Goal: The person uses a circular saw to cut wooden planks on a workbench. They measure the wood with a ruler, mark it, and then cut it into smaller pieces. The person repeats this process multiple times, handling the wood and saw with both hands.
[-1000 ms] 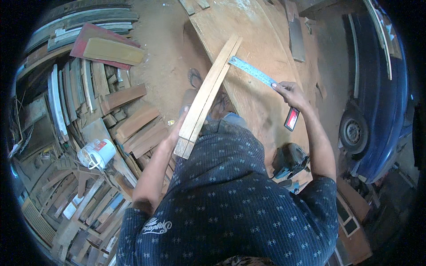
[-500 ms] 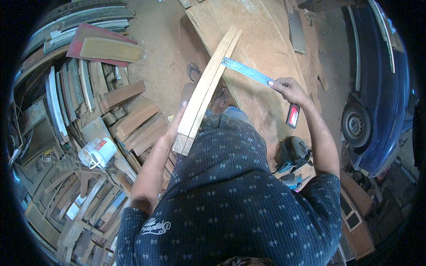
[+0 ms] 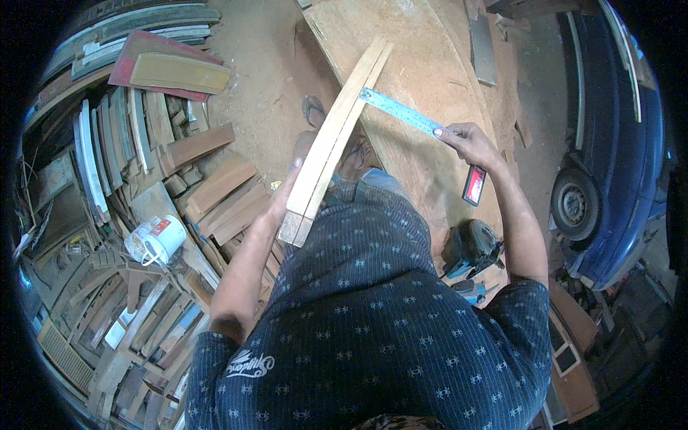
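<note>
A long pale piece of wood (image 3: 321, 165), with a dark line along its length, slants across my front, its far end over the plywood sheet. My left hand (image 3: 285, 192) is closed on its near part from the left side, fingers partly hidden behind it. My right hand (image 3: 464, 143) grips a try square by its dark handle (image 3: 474, 185), which has a red insert; thumb pressed at the blade's base. The square's light blue blade (image 3: 398, 107) reaches left, its tip at the wood's right edge, a little short of the far end.
Stacked offcuts (image 3: 222, 208), a white bucket (image 3: 165, 240) and red and yellow panels (image 3: 179, 75) lie left. A large plywood sheet (image 3: 423, 57) is beneath the square, with a dark power tool (image 3: 469, 247) near my right elbow. A blue car (image 3: 620, 201) stands at right.
The wood has risen slightly in the picture, away from me. The square and my right hand have shifted a little up and left, the blade staying against the wood.
</note>
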Motion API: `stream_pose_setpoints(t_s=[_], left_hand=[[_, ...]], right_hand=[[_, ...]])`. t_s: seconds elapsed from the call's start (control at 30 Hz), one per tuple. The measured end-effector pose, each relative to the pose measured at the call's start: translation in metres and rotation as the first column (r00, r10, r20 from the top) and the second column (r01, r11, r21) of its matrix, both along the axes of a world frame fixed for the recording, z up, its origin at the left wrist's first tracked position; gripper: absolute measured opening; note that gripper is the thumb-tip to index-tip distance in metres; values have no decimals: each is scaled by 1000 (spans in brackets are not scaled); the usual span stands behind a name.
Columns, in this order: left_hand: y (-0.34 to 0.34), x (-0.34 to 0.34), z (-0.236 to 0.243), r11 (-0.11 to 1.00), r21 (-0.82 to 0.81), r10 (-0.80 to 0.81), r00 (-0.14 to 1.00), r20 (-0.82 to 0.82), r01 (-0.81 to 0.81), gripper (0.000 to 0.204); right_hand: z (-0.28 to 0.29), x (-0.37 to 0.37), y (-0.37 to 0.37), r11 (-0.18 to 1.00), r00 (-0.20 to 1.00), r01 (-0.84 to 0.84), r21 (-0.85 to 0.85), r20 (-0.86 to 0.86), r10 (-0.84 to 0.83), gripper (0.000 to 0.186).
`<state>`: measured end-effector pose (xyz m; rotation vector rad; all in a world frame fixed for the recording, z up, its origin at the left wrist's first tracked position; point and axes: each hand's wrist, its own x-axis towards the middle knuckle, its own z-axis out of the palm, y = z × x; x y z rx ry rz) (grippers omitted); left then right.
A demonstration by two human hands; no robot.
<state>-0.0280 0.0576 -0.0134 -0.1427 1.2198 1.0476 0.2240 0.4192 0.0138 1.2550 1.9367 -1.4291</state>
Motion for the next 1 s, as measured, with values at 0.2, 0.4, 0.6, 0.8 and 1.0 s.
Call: stream_pose_setpoints(t_s=[0.2,0.4,0.6,0.8,1.0], left_hand=[[4,0,4,1000,-6,4,1000,12,-4,74],[6,-1,8,999,-7,-44,998,-38,44,74],[4,-2,3,999,-18,-45,998,-47,44,76],[7,-2,10,999,-23,-48,998,-31,48,76],[5,-2,8,999,-24,-33,999,-6,33,76]], right_hand=[[-5,2,-2,1000,1000,21,12,-3,-21,57],[-2,1,-1,1000,997,-8,-14,74,9,62],[-4,1,-3,999,998,-26,22,51,25,62],[-10,6,-5,996,1000,-19,86,5,18,64],[-3,1,-5,997,998,-36,73,47,33,65]])
